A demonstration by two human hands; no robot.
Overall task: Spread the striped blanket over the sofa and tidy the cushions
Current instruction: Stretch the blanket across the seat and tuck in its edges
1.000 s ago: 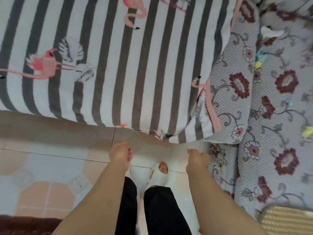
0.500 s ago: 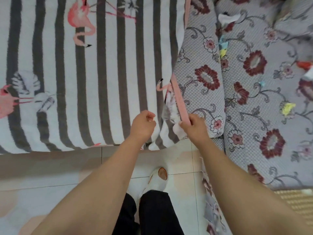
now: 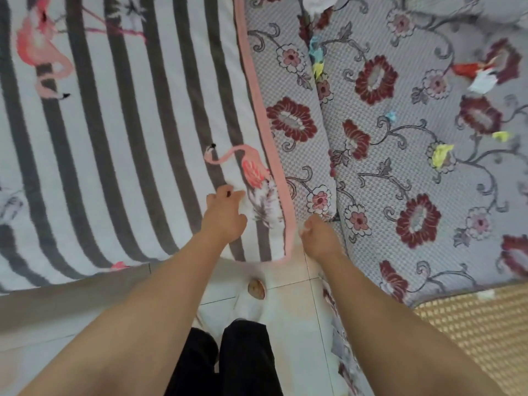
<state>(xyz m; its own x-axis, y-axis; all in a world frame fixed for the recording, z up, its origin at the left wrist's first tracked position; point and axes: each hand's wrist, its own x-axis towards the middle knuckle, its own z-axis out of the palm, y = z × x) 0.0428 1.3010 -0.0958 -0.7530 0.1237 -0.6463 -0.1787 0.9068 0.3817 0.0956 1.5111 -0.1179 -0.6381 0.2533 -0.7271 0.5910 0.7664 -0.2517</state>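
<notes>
The striped blanket (image 3: 120, 144) drapes over the sofa (image 3: 400, 172) front, its pink-edged corner hanging flat, so the left hand (image 3: 225, 217) rests loose-fingered on it while the right hand (image 3: 317, 238), curled, grip unclear, hovers beside the edge.

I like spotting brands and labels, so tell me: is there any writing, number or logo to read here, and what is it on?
None: no words, numbers or logos show anywhere.
The striped blanket carries only flamingo pictures and stripes.
The floral sofa cover shows only flowers.
The coloured paper scraps on it look blank, though they are small and blurred.
</notes>
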